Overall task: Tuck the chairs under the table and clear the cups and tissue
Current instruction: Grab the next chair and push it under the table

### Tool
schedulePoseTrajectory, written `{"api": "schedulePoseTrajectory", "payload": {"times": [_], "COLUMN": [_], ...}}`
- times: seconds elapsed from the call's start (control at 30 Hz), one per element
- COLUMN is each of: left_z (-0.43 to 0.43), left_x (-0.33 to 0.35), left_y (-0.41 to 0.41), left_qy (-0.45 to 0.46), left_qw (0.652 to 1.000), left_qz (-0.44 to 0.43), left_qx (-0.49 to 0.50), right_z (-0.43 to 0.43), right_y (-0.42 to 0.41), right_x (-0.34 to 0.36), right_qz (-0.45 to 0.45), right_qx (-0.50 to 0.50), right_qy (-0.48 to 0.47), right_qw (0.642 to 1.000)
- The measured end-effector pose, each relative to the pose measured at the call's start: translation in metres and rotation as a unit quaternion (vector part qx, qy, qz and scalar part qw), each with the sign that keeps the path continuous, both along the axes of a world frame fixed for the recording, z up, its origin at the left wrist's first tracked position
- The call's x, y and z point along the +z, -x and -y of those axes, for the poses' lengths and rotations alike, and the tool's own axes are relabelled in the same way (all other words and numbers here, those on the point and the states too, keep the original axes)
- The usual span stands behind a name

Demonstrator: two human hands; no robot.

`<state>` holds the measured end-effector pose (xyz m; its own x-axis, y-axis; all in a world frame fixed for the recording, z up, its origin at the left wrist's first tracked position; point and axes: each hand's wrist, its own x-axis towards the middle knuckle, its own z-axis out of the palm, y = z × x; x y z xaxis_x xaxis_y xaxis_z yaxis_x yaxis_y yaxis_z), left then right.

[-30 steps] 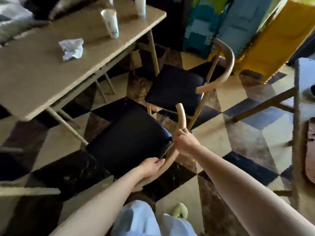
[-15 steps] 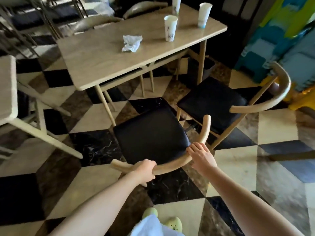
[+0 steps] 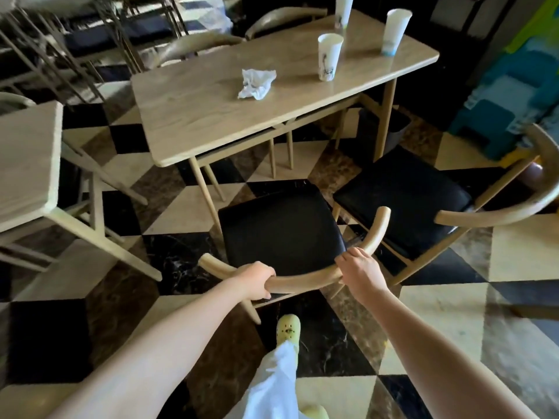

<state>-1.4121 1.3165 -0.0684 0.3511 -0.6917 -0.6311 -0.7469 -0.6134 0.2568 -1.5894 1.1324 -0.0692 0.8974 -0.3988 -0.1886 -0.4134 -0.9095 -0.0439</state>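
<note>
A wooden chair with a black seat (image 3: 281, 231) stands just in front of the light wooden table (image 3: 193, 116). My left hand (image 3: 257, 281) and my right hand (image 3: 358, 275) both grip its curved backrest. A second black-seated chair (image 3: 402, 192) stands to the right, pulled out from the table. On the tabletop lie a crumpled white tissue (image 3: 257, 83) and three white paper cups: one in the middle (image 3: 329, 57), one at the right (image 3: 394, 31), one at the far edge (image 3: 343, 10).
Another wooden table (image 3: 27, 164) stands at the left. Two chair backs (image 3: 196, 45) show beyond the far side of the table, with stacked chairs behind. Blue and green furniture (image 3: 508, 98) is at the right. My foot in a yellow shoe (image 3: 289, 331) steps on the checkered floor.
The view has swung left and risen, bringing the whole table into sight. The chair in my hands has turned square to the table and moved closer to it. Both hands kept their grip.
</note>
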Motion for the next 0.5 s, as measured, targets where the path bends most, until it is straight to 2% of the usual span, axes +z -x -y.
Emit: {"api": "schedulePoseTrajectory", "payload": {"times": [0.1,0.3,0.5], "left_z": [0.016,0.033,0.044], "left_x": [0.003,0.025,0.043], "left_y": [-0.023,-0.087,-0.145], "left_qy": [0.007,0.022,0.013], "left_qw": [1.0,1.0,1.0], "left_qz": [-0.006,-0.015,-0.007], "left_qx": [-0.001,0.003,-0.026], "right_z": [0.011,0.055,0.078], "right_y": [-0.02,-0.082,-0.138], "right_x": [0.007,0.024,0.04], "right_qz": [0.006,-0.01,0.002], "right_qx": [-0.006,0.113,0.149], "right_qy": [-0.002,0.017,0.004], "right_qw": [1.0,0.993,0.989]}}
